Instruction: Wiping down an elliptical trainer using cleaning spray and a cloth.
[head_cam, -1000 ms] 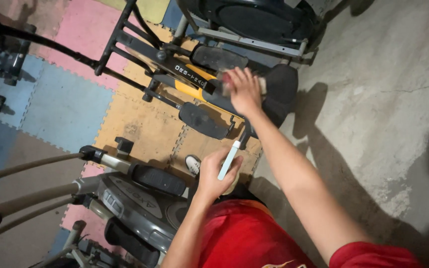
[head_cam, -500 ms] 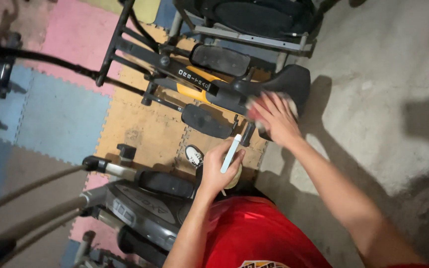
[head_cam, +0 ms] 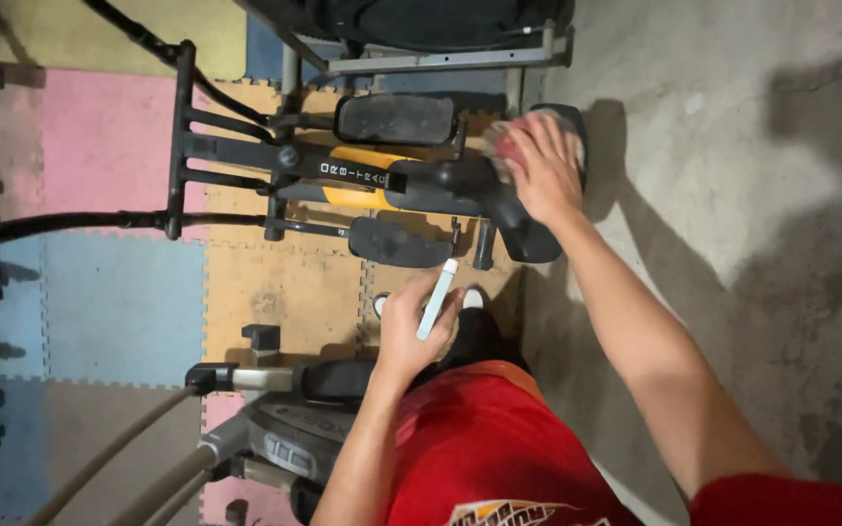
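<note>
My right hand (head_cam: pixel 546 173) presses a reddish cloth (head_cam: pixel 509 146) against the black end housing of an elliptical trainer (head_cam: pixel 363 173), a black and yellow machine lying across the foam mats. My left hand (head_cam: pixel 411 326) is closed around a slim white spray bottle (head_cam: pixel 437 298), held upright near my body, just below the machine's near pedal (head_cam: pixel 397 242). The far pedal (head_cam: pixel 394 119) sits higher in view. My red shirt fills the bottom of the view.
Coloured foam mats (head_cam: pixel 119 302) cover the floor at left; bare concrete (head_cam: pixel 733 195) lies at right. A second exercise machine (head_cam: pixel 275 438) with grey handlebars stands at lower left. More black equipment (head_cam: pixel 411 19) sits along the top edge.
My right hand has slid with the cloth along the machine's housing toward its end near the concrete. My left hand keeps the spray bottle in about the same place.
</note>
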